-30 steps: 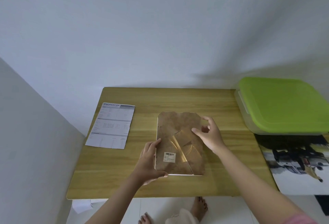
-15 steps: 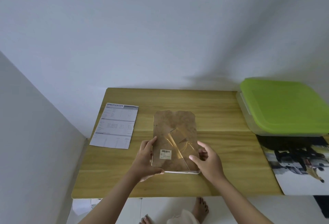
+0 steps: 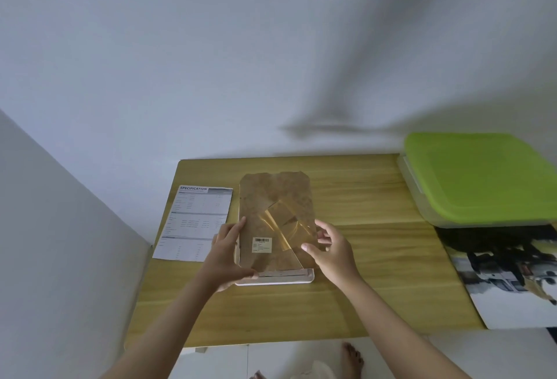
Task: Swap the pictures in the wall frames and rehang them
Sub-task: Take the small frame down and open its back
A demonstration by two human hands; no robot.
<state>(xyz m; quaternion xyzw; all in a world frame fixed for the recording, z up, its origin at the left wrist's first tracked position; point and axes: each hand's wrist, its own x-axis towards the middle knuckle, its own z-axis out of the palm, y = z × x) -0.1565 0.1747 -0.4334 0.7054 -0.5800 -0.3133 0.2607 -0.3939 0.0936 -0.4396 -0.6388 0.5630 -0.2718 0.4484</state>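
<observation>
head | frame [image 3: 275, 228] face-down, brown backing | left hand [image 3: 224, 253] fingers gripping edge | right hand [image 3: 333, 253] open

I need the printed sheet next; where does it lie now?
The specification sheet lies flat at the table's left edge, beside the face-down frame.

Bench [image 3: 361, 303] is wide open in front and right of the picture frame [image 3: 275, 228]; spec sheet [image 3: 196, 222] crowds its left, green-lidded container [image 3: 482, 179] and photo print [image 3: 512, 282] block the right edge.
</observation>
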